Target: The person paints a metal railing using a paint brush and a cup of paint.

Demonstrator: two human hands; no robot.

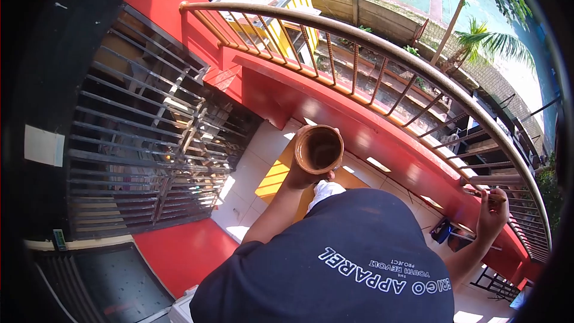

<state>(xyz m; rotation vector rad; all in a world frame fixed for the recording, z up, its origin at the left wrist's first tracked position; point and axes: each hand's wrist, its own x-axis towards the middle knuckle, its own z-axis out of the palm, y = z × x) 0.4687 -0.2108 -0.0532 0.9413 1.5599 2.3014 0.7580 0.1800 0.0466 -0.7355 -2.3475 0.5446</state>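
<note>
On the left is a dark metal gate (143, 143), and its lower corner fades into shadow. The left hand (299, 176) is wrapped around a brown cup (318, 149), held up in front of the red wall (382, 143), and the cup hides most of the fingers. Far right, the right hand (491, 209) pinches a thin brush (487, 194) by the railing (382, 48); its tip is too small to see.

The left hand (297, 174) is mostly hidden behind the brown pot (318, 149), so only a few fingers peek out. Can't make out what the right hand (492, 210) is pinching, it's too small. The dark shirt (335, 263) is cut off at the bottom edge.
</note>
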